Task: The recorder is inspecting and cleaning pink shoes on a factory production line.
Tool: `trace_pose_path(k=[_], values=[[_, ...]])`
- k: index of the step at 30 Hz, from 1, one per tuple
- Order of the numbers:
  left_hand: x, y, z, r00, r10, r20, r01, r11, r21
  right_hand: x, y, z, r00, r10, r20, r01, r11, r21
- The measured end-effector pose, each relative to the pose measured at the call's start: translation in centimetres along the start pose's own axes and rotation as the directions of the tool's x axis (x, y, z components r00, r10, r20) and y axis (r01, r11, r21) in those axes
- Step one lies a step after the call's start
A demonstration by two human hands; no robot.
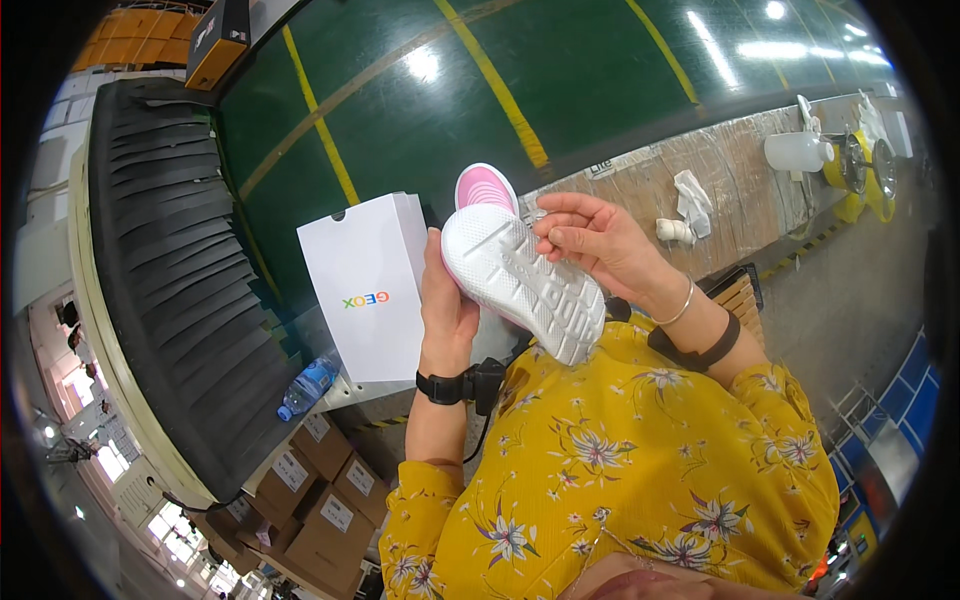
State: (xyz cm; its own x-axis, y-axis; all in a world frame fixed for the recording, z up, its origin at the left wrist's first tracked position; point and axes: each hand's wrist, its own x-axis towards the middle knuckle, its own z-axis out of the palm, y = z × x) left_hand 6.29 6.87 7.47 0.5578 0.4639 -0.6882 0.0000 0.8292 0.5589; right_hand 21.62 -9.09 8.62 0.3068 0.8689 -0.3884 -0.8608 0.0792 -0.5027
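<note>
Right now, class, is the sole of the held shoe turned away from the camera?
No, the left hand holds the shoe with its white treaded sole facing the camera.

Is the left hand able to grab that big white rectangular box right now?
Probably not right away: the left hand is holding a pink shoe with a white patterned sole, so it would likely need to let go first. The white rectangular box seems near, with nothing visible between them.

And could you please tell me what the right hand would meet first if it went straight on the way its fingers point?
Probably the shoe's white sole, held up by the left hand; the right hand partly overlaps it in this view, though depth is unclear.
</note>
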Motion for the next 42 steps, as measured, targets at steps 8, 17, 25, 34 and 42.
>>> trace_pose_path(k=[8, 17, 25, 34, 42], values=[[-0.2, 0.1, 0.9, 0.999, 0.006, -0.046, -0.005, 1.000, 0.013, 0.0, -0.8, 0.2, 1.000, 0.021, -0.011, -0.020, 0.999, 0.030], [0.2, 0.1, 0.3, 1.000, -0.015, 0.000, 0.015, 1.000, -0.006, 0.6, -1.9, -0.4, 0.985, -0.171, -0.032, 0.159, 0.958, -0.240], [0.2, 0.3, 0.6, 0.999, -0.034, -0.030, 0.034, 0.999, -0.019, 0.0, -2.8, -0.7, 0.865, -0.482, -0.136, 0.160, 0.523, -0.837], [0.4, 0.4, 0.7, 0.998, -0.056, -0.015, 0.055, 0.998, -0.027, -0.3, -1.0, 0.0, 0.799, -0.529, 0.287, 0.385, 0.084, -0.919], [0.4, 0.3, 1.5, 0.999, -0.018, -0.043, 0.019, 1.000, 0.021, -1.1, 0.6, 3.0, 0.710, -0.360, 0.605, 0.608, -0.121, -0.785]])
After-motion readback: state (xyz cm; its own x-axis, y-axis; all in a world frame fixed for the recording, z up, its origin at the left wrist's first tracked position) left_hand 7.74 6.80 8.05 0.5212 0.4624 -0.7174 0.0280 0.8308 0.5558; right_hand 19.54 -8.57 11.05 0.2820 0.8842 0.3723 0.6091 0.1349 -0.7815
